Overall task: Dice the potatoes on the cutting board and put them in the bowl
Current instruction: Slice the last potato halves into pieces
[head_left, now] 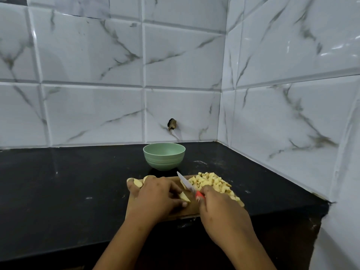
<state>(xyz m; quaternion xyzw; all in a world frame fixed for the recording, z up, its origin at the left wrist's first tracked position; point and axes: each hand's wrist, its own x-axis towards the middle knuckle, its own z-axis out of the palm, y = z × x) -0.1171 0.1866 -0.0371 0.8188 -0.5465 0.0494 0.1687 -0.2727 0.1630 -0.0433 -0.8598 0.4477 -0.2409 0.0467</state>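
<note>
**Dicing under way at a corner counter**

In the lower centre of the frame, a person's two bare hands work over a wooden cutting board (190, 210) set on a black countertop (58, 182). The left hand (155, 193) has its fingers curled down over a pale potato wedge (184, 197), pinning it to the board. The right hand (220, 207) is wrapped tightly round the red handle of a small knife (187, 184), whose white blade slants up and left, just beside the wedge. More uncut potato pieces (137, 182) lie at the board's left end, partly hidden behind the left hand. A heap of diced potato (212, 182) covers the board's right side (a few cubes sit close to its edge). Just above the board in the frame stands a pale green bowl (164, 156), near it but not touching. Behind the bowl rise white marble-veined wall tiles (87, 55), with a small dark hole (171, 124) in one tile directly above the bowl.
</note>
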